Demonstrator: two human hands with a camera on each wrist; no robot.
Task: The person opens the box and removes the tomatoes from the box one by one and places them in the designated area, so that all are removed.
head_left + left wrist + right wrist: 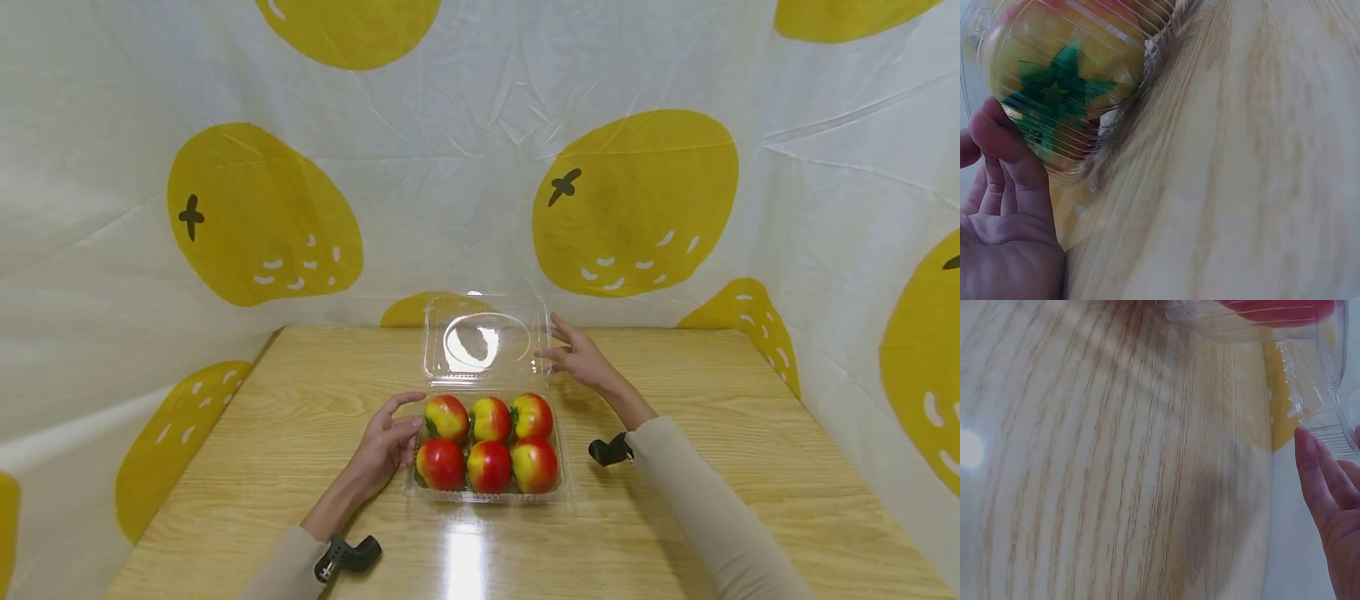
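Note:
A clear plastic clamshell box (566,483) sits on the table, filled with several glossy red-and-yellow fruits (489,467). Its hinged lid (491,342) stands raised at the back. At the box's left side is my left hand (378,450), its thumb and fingers spread loosely around the front-left corner and wall. The left wrist view shows a green leafy cap (1057,90) on one fruit through the ribbed wall, with a fingertip beside it. My right hand (581,354) touches the lid's right edge with extended fingers, and the right wrist view shows those fingertips (1307,447) at the clear rim.
The box rests on a light wood-grain table (300,467). A white cloth (442,208) printed with large yellow fruits hangs behind the table and along both sides. Black wrist mounts (611,450) sit at both cuffs.

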